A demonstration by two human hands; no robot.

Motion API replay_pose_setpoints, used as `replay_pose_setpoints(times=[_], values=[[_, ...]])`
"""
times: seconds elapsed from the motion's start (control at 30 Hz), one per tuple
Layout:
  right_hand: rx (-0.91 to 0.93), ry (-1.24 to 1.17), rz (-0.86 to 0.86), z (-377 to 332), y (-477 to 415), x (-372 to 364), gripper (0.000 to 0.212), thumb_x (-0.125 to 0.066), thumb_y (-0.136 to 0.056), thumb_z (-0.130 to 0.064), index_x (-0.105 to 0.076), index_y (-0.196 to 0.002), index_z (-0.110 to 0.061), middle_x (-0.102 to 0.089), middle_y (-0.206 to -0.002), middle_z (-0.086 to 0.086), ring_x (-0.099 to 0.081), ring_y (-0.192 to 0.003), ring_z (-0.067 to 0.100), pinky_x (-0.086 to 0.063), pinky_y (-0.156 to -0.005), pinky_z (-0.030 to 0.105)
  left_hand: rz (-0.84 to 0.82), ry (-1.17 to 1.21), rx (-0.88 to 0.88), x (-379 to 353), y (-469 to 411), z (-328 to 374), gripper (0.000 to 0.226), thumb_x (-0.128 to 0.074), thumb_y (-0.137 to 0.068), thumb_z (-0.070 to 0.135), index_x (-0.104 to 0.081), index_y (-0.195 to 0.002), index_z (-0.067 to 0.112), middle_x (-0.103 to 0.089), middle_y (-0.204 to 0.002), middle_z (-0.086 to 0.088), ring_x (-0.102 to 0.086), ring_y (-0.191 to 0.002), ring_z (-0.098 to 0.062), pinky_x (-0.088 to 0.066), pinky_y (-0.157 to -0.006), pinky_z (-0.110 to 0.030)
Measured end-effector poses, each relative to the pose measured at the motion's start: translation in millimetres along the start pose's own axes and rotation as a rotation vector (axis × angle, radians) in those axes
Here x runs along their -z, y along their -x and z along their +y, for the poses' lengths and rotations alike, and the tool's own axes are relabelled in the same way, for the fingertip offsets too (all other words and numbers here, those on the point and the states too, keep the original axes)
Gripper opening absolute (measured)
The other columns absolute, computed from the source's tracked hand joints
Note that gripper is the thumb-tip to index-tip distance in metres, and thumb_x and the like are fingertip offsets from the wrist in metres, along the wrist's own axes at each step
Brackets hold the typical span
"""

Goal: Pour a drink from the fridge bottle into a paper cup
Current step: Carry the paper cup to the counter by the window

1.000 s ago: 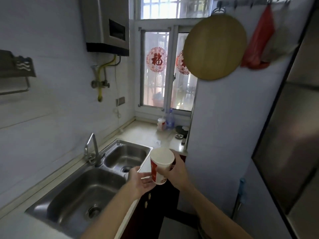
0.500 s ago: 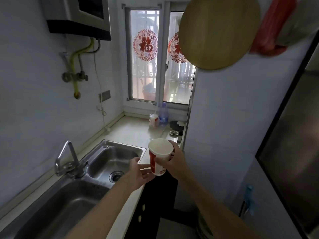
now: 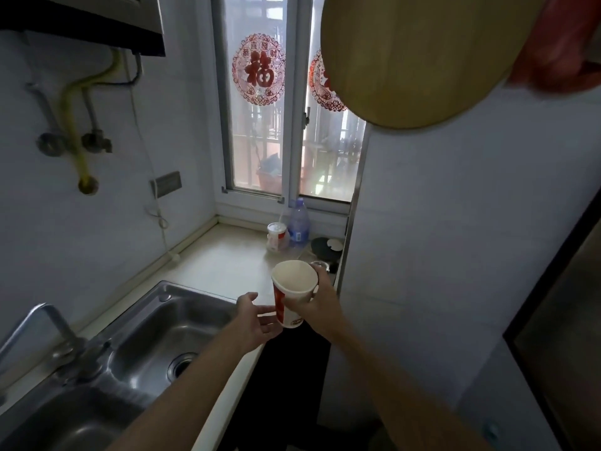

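Note:
A white and red paper cup (image 3: 292, 294) is held upright in the air over the counter's front edge. My right hand (image 3: 320, 299) grips it from the right side, fingers wrapped around its wall. The cup looks empty inside. My left hand (image 3: 257, 319) hovers just left of the cup's base with fingers spread, palm turned toward it; whether it touches the cup is unclear. A clear plastic bottle with a blue label (image 3: 298, 224) stands at the back of the counter by the window.
A double steel sink (image 3: 153, 327) with a tap (image 3: 48, 327) fills the left. Another red and white cup (image 3: 276, 236) stands beside the bottle. A round wooden board (image 3: 422, 53) hangs overhead on the white wall (image 3: 455, 239). Pale countertop (image 3: 227, 258) lies behind the sink.
The view has moved forward and tilted down toward the counter. Both hands keep the same pose around the cup, carried a little further toward the window.

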State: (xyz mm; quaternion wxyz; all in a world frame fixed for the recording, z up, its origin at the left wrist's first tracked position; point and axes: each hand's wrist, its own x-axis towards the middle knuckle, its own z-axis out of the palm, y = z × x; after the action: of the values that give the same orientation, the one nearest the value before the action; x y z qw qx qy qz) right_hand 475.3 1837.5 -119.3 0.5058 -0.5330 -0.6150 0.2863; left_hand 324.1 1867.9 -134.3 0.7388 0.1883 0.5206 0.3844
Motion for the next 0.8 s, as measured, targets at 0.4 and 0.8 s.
replay_pose_setpoints(times=[0.4,0.8], values=[[-0.039,0.032,-0.086,64,-93,5,0.086,-0.089,-0.066,-0.028,-0.039,-0.135,-0.019,-0.056,-0.124,-0.006,-0.056,-0.111,0.010,-0.052,-0.082,0.016,0.043,0.051,0.045,-26,-90,32,0.060,-0.030,-0.098,0.044,-0.053,-0.117,-0.008,-0.061,-0.113,-0.028,-0.059,-0.103,-0.042,-0.048,-0.088,-0.046],[-0.051,0.003,-0.091,110,-198,-63,0.077,-0.088,-0.068,-0.016,-0.043,-0.130,-0.016,-0.057,-0.124,0.002,-0.059,-0.111,0.014,-0.054,-0.093,0.037,0.080,0.155,0.036,8,-196,100,0.060,-0.033,-0.096,0.043,-0.053,-0.117,-0.010,-0.060,-0.100,-0.026,-0.056,-0.082,-0.038,-0.049,-0.073,-0.043]])
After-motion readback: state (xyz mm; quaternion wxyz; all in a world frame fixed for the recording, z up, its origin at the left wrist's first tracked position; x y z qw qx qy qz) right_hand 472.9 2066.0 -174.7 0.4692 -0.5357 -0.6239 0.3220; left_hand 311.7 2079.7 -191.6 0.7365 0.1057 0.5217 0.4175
